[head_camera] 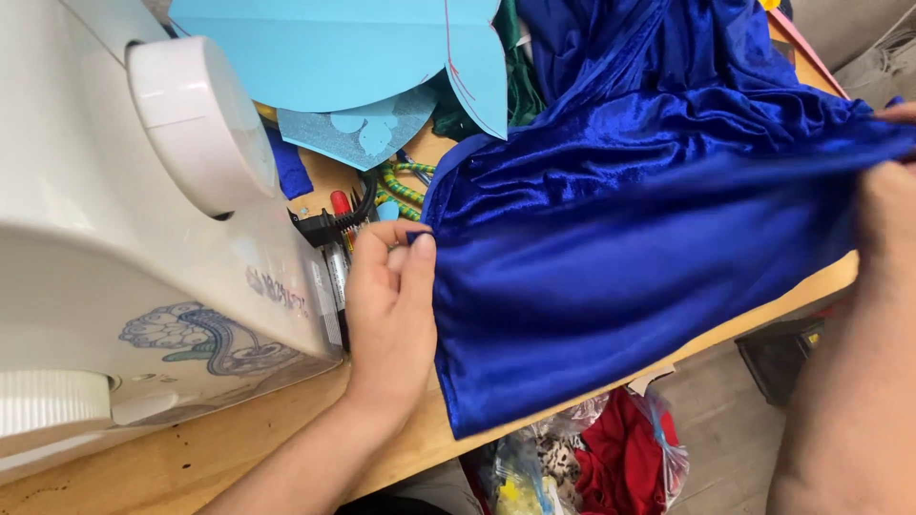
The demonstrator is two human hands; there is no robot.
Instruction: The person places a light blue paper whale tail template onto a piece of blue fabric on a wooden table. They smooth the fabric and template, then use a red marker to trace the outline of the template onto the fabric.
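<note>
A large piece of shiny royal-blue velvet fabric (pixel 630 219) is stretched across the wooden table (pixel 191 458). My left hand (pixel 389 315) pinches the fabric's left corner between thumb and fingers, just right of the white sewing machine (pixel 124 238). At the right edge of the view, my right hand (pixel 887 200) grips the opposite end of the fabric and pulls it taut. The lower fold of the cloth hangs slightly over the table's front edge.
Light-blue paper pattern pieces (pixel 353 57) lie at the back, with green fabric and a yellow-green cord (pixel 401 186) beneath. A black plug and pens (pixel 339 224) sit beside the machine. Below the table, plastic bags of red and patterned cloth (pixel 592 458) rest on the floor.
</note>
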